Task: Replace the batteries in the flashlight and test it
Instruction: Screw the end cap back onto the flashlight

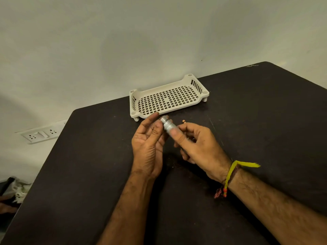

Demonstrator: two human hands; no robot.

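Gripping flashlight (pixel 168 127) body: right hand (pixel 196 144) clenched round it, above counter (pixel 88 165). Left hand (pixel 148 138) loosely curled, fingertips at cap end, likely for unscrewing. Tray (pixel 187 80) lies beyond hands.

A single wide-angle view comes from the person's head, looking forward and down across a dark, matte tabletop (pixel 256 131) that runs diagonally away toward a pale grey wall (pixel 123 41). Both bare forearms enter from the bottom edge, so the left hand (pixel 148 142) and the right hand (pixel 198 145) sit near the lens, just below the centre of the frame. A cream perforated plastic tray (pixel 203 93) lies farther off at the table's far edge. A white wall socket strip (pixel 41 134) shows at the left margin, beyond the table's side.
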